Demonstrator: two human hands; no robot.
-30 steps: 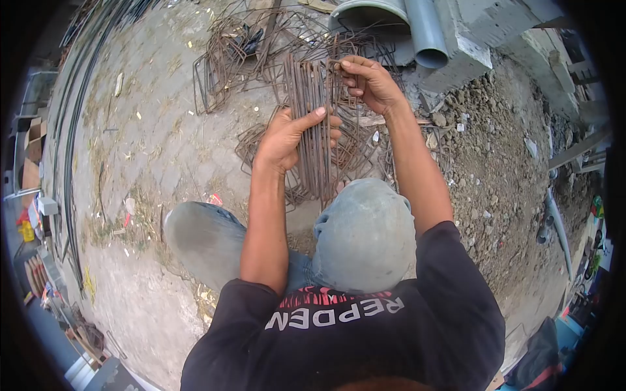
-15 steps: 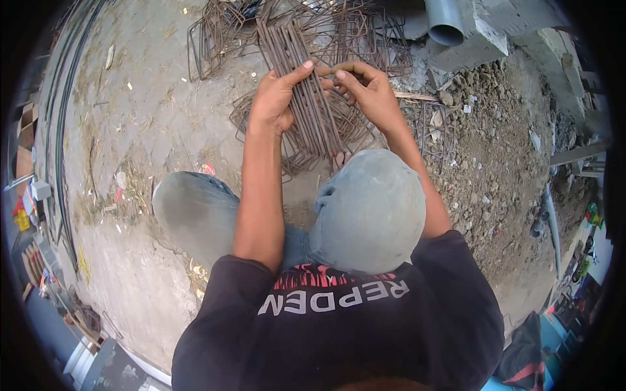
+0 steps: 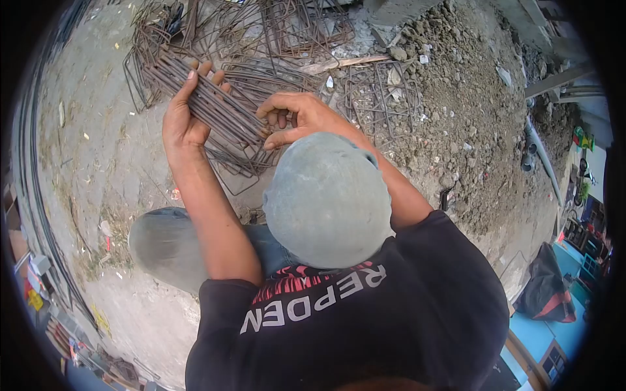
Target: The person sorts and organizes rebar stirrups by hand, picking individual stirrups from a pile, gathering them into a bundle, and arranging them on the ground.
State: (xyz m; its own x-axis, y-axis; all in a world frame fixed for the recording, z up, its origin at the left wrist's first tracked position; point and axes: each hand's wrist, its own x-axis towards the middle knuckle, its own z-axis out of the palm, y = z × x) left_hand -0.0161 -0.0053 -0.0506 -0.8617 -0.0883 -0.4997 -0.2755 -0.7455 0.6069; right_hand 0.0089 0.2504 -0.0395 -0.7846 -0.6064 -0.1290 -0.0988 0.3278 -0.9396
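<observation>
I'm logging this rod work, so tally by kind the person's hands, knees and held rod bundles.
Hands: 2, left hand and right hand
Knees: 2, left knee and right knee
Held rod bundle: 1, in the left hand
Total: 5

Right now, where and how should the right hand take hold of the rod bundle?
Probably best at its end nearest the right knee, coming from the right: the rod bundle slants toward the right hand, which is open beside that end. The left hand grips farther up. It is long and narrow, so squeeze across it.
</observation>
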